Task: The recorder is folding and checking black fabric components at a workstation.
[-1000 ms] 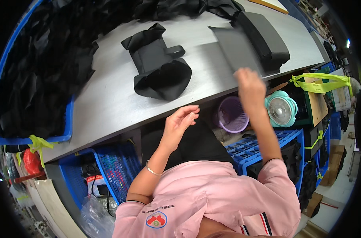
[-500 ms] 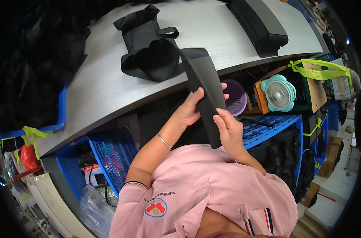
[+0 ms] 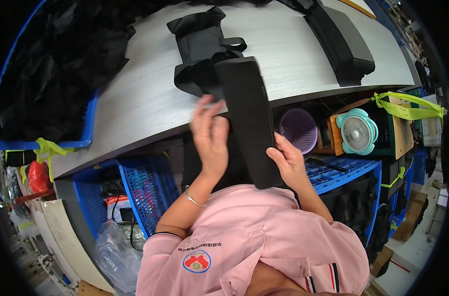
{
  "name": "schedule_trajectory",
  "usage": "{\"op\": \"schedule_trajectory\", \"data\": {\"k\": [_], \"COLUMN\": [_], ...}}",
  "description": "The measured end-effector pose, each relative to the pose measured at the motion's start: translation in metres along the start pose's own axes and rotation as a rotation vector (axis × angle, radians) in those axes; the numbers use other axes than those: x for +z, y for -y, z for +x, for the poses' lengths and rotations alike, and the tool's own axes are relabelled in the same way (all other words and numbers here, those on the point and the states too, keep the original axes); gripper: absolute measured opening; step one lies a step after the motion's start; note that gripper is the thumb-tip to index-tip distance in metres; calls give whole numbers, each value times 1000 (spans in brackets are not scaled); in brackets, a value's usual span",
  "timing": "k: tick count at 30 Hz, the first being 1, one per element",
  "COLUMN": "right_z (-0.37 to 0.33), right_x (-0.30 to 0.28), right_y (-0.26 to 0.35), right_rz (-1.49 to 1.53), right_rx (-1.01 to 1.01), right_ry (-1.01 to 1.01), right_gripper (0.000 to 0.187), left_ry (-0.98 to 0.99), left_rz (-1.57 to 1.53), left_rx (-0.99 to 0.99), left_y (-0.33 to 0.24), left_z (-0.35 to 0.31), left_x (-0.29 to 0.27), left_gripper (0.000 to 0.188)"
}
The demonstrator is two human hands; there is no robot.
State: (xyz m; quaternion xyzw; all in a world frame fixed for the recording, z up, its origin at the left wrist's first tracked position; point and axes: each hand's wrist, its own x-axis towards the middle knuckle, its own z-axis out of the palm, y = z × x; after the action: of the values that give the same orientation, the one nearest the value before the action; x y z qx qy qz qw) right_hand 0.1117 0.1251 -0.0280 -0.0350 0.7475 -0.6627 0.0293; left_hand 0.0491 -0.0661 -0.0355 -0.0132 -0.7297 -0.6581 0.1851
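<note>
A long, flat black panel (image 3: 249, 118) stands tilted in front of my body, its far end over the table edge. My right hand (image 3: 289, 160) pinches its right edge between thumb and fingers. Off the panel's left side is my left hand (image 3: 210, 138), fingers stretched out and smeared by motion, with nothing seen in it. Beyond the panel, a black fabric piece (image 3: 200, 44) with a loop strap lies on the table; the panel covers part of its near end.
The grey table (image 3: 140, 69) carries a blue crate (image 3: 89, 121) heaped with black pieces and a stack of black panels (image 3: 340, 39). Below its edge are a purple basket (image 3: 298, 129), a teal fan (image 3: 357, 132) and blue baskets (image 3: 143, 185), one beside each arm.
My left hand has let go of the panel and moved left. The panel has turned to show its broad face, while my right hand keeps hold of its edge.
</note>
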Motion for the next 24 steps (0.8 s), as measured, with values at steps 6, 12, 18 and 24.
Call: {"op": "schedule_trajectory", "data": {"k": [6, 12, 18, 24], "right_z": [29, 49, 97, 106], "right_x": [-4, 3, 21, 42], "right_y": [-7, 11, 21, -11], "right_rz": [-366, -587, -903, -963], "right_rx": [-97, -219, -261, -295], "right_ry": [43, -99, -93, -155], "right_gripper": [40, 35, 17, 9], "left_ry": [-168, 146, 519, 460], "left_rz": [344, 438, 399, 472], "left_rx": [48, 427, 581, 621], "left_y": [38, 28, -18, -40], "left_z": [61, 86, 47, 42], "left_x": [-17, 9, 32, 18], "left_gripper": [28, 52, 54, 41]}}
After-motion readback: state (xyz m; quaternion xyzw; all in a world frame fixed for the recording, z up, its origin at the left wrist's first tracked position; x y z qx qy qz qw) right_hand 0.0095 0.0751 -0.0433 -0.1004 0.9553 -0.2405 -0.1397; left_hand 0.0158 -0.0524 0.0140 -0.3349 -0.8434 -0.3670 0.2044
